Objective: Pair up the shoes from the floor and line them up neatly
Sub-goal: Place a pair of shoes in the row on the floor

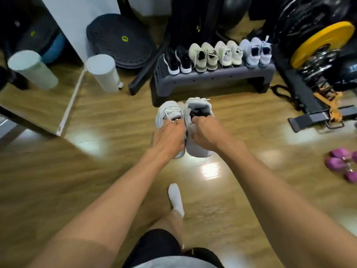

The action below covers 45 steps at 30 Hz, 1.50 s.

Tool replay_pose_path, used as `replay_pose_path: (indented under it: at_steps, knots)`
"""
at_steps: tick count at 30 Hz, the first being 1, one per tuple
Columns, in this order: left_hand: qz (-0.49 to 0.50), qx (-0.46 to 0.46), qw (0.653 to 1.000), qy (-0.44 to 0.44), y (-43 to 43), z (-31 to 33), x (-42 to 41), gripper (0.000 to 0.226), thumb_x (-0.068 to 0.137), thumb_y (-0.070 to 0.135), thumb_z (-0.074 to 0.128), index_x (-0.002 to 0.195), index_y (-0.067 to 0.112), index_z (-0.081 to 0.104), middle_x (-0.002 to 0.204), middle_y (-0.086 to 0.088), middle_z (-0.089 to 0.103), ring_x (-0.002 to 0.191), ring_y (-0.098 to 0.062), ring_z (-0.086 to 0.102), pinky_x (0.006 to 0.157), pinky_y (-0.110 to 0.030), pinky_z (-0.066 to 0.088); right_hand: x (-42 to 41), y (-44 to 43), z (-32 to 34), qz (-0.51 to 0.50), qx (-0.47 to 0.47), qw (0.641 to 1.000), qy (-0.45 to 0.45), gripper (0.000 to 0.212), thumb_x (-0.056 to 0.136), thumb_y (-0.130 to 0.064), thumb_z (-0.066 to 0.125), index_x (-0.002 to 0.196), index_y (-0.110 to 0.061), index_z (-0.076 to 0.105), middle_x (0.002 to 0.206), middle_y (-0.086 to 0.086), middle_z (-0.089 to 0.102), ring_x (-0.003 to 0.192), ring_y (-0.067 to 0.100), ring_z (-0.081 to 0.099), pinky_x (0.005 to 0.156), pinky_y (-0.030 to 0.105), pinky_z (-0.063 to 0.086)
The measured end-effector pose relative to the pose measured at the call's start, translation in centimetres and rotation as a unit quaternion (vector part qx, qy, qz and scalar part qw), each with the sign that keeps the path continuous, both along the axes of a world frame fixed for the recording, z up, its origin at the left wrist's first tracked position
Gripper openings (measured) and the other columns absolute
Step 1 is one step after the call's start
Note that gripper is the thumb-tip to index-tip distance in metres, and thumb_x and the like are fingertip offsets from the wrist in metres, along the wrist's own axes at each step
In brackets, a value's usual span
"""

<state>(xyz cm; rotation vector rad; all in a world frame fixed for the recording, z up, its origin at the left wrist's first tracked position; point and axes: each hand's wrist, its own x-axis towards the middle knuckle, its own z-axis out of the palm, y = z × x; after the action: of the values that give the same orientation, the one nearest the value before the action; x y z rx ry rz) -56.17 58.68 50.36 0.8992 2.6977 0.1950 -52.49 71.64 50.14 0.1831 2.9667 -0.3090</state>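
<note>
Bare forearms outstretched: left hand gripping one grey sneaker, right hand gripping its mate, side by side, long axes pointing at the step platform's front edge.

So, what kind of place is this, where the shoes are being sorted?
Most likely a home gym: a round yellow weight plate, purple dumbbells on the wooden floor, and a grey plastic aerobic step holding paired shoes.
</note>
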Motion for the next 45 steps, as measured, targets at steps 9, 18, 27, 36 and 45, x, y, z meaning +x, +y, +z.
replay_pose_path:
  at_steps: [9, 18, 27, 36, 45]
  knots:
    - [-0.078, 0.003, 0.995, -0.069, 14.5, -5.7, -10.6, 0.031, 0.086, 0.011, 0.053, 0.116, 0.009, 0.049, 0.115, -0.013, 0.060, 0.111, -0.032, 0.050, 0.072, -0.044, 0.049, -9.0, 12.8, -5.2, -0.164, -0.110, 0.978, -0.069, 0.027, 0.078, -0.018, 0.057, 0.102, -0.010, 0.062, 0.103, 0.013, 0.065, 0.104, 0.035, 0.055, 0.078, 0.036, 0.050]
    - [-0.080, -0.063, 0.975, -0.196, 27.2, -13.2, -20.6, 0.041, 0.085, 0.006, 0.065, 0.120, 0.005, 0.044, 0.117, -0.021, 0.056, 0.112, -0.036, 0.049, 0.078, -0.041, 0.045, -17.5, 25.7, -12.7, -0.145, -0.130, 0.973, -0.124, 0.025, 0.083, -0.016, 0.050, 0.106, -0.007, 0.058, 0.105, 0.016, 0.062, 0.105, 0.038, 0.052, 0.073, 0.036, 0.047]
    - [-0.024, -0.089, 0.977, -0.195, 36.6, -28.1, -28.5, 0.035, 0.090, 0.003, 0.058, 0.123, -0.001, 0.048, 0.121, -0.021, 0.058, 0.114, -0.034, 0.053, 0.082, -0.036, 0.042, -27.6, 35.6, -26.9, -0.091, -0.102, 0.971, -0.198, 0.033, 0.086, -0.015, 0.048, 0.118, -0.010, 0.052, 0.116, 0.018, 0.057, 0.113, 0.036, 0.048, 0.085, 0.040, 0.050]
    - [0.030, -0.076, 0.973, -0.215, 41.0, -48.0, -35.1, 0.043, 0.086, 0.001, 0.060, 0.126, 0.001, 0.046, 0.124, -0.021, 0.055, 0.118, -0.035, 0.048, 0.089, -0.044, 0.048, -34.9, 40.1, -44.1, -0.096, -0.050, 0.963, -0.246, 0.039, 0.086, -0.009, 0.055, 0.124, -0.010, 0.052, 0.118, 0.017, 0.058, 0.115, 0.033, 0.052, 0.085, 0.041, 0.048]
    - [0.060, -0.056, 0.977, -0.198, 42.4, -62.8, -38.7, 0.042, 0.087, 0.000, 0.054, 0.128, 0.000, 0.046, 0.124, -0.022, 0.052, 0.122, -0.033, 0.045, 0.093, -0.041, 0.042, -39.7, 41.3, -58.6, -0.014, 0.021, 0.964, -0.265, 0.039, 0.088, -0.011, 0.049, 0.126, -0.007, 0.041, 0.120, 0.014, 0.059, 0.121, 0.031, 0.044, 0.092, 0.039, 0.036]
